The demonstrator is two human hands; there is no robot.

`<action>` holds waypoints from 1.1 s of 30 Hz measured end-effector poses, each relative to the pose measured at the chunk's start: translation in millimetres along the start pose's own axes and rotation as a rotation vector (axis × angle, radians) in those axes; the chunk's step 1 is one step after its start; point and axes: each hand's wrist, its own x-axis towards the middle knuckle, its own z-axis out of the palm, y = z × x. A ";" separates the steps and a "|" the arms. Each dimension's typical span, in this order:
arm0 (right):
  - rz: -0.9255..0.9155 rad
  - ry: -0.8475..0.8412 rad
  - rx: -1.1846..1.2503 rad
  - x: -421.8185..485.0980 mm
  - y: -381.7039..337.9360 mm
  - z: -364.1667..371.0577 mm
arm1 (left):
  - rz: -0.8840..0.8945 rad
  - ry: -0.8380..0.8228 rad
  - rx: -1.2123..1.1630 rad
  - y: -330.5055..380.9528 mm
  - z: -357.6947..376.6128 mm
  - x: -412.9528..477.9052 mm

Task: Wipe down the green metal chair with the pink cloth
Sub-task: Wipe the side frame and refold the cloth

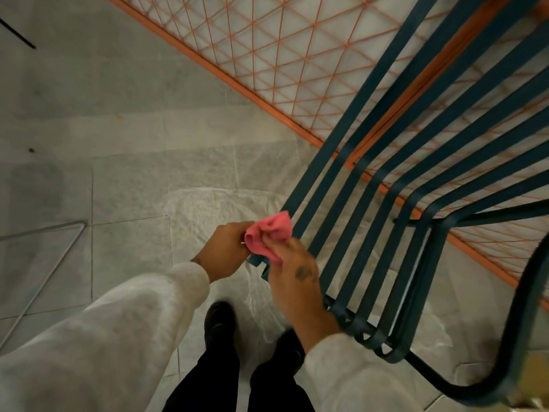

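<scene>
**Pink cloth bunched between both hands at the chair's near corner**

Pink cloth [269, 233] sits crumpled into a small wad, held from two sides. The left hand [225, 251] has its fingers curled round the cloth's left end. The right hand [294, 281], a little blurred and with a dark mark on its back, pinches the lower right part. The wad hangs right over the ends of the outermost slats. Whether it touches the metal I cannot tell.

The green metal chair [361, 93] stands to the right of the hands. Its long flat slats run away from them and bend upward farther off. Its dark tubular frame [531, 292] curves round well to the right of the right hand.

Beyond the hands an orange wire-mesh panel [297, 55] shows behind and through the slats. A clear plastic sheet [214, 209] lies on the grey tiled floor [118, 144] under the hands. Just below them are a black shoe [219, 319] and dark trousers. Both arms wear pale sleeves [118, 322]. Well to the left of the left hand lies a thin metal rod frame [44, 263].
</scene>
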 end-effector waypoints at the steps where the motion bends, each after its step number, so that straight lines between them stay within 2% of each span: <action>1: 0.062 -0.040 0.057 -4.5 -3.3 -3.0 | -0.007 -0.009 0.015 -0.3 -0.7 -4.3; 4: 0.294 -0.116 0.411 -14.7 -16.3 -34.3 | -0.097 -0.079 -0.122 12.1 -10.3 -23.7; 8: 0.393 -0.128 0.776 -22.8 -26.9 -83.5 | -0.261 -0.122 -0.420 52.9 -30.0 -45.1; 10: 0.421 -0.099 0.960 -30.6 -43.6 -113.1 | -0.258 -0.252 -0.561 90.2 -43.4 -58.7; 12: 0.407 -0.077 1.062 -40.9 -58.9 -138.1 | -0.232 -0.363 -0.589 124.7 -52.6 -69.3; 14: 0.380 -0.061 1.118 -50.3 -75.3 -160.7 | -0.202 -0.368 -0.608 154.9 -60.6 -76.0; 18: 0.344 -0.002 1.209 -71.9 -101.5 -194.8 | -0.116 -0.277 -0.699 198.2 -78.6 -83.9; 21: 0.356 0.053 1.276 -88.0 -109.5 -212.9 | -0.021 -0.244 -0.657 227.9 -90.7 -90.3; 26: 0.271 0.211 1.135 -110.2 -111.3 -235.5 | 0.160 -0.245 -0.444 271.7 -95.4 -96.2; 29: 0.198 0.310 1.081 -118.4 -107.7 -246.1 | 0.230 -0.261 -0.388 287.4 -91.2 -95.0; 33: 0.193 0.385 1.107 -130.1 -96.2 -260.3 | 0.270 -0.290 -0.379 305.2 -70.5 -92.7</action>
